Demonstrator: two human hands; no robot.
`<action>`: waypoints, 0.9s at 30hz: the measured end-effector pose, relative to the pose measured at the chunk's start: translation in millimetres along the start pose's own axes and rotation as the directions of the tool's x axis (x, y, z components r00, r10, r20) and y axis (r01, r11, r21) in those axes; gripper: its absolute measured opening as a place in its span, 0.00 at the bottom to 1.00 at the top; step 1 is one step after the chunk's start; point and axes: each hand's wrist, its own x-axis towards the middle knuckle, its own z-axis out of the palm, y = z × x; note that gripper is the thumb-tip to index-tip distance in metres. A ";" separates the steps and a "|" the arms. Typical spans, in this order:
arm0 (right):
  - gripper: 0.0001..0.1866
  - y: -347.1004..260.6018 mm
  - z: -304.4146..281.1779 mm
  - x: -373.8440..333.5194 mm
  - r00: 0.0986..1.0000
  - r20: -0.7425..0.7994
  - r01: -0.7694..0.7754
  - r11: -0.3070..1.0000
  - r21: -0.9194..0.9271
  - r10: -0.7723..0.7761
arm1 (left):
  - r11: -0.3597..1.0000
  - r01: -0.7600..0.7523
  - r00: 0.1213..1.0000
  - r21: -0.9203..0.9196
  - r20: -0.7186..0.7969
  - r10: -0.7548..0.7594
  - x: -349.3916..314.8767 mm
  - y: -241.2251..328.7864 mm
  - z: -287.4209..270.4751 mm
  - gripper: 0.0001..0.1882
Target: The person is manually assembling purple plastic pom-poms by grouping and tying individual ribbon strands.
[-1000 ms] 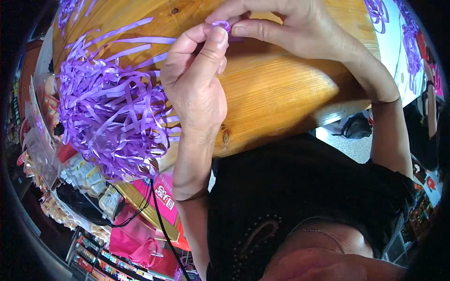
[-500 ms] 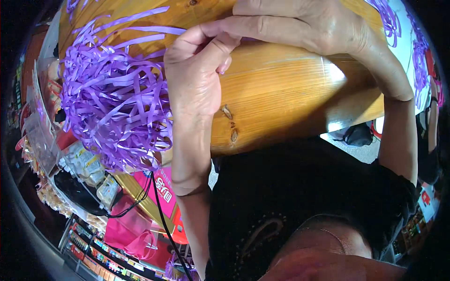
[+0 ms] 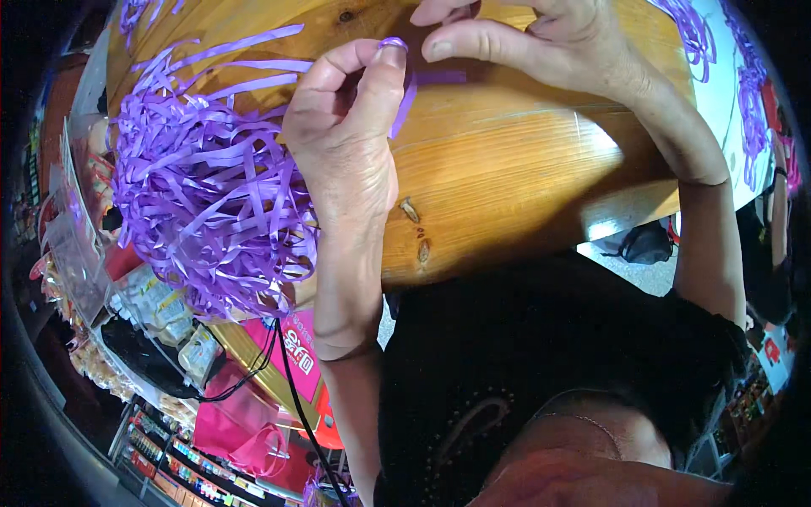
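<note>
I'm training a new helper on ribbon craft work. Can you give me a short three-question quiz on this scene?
1. True or false: the left hand pinches a purple ribbon strip.
2. The pile of purple ribbon strips lies on which side of the left hand? A) the person's left B) the person's right
3. What do the strips lie on?

Key: 1 true; 2 A; 3 a wooden table. The right hand meets the left at the strip.

Heap of paper strips (image 3: pixel 207 190) on wooden table (image 3: pixel 507 169) left of left hand (image 3: pixel 346 144), right hand (image 3: pixel 549 46) just right of it
</note>
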 end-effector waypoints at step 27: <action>0.08 14.7 27.4 -7.2 0.947 0.130 -0.300 0.663 0.686 0.294 | 0.936 0.084 0.969 -0.342 0.249 0.004 -2.3 -4.2 -2.3 0.07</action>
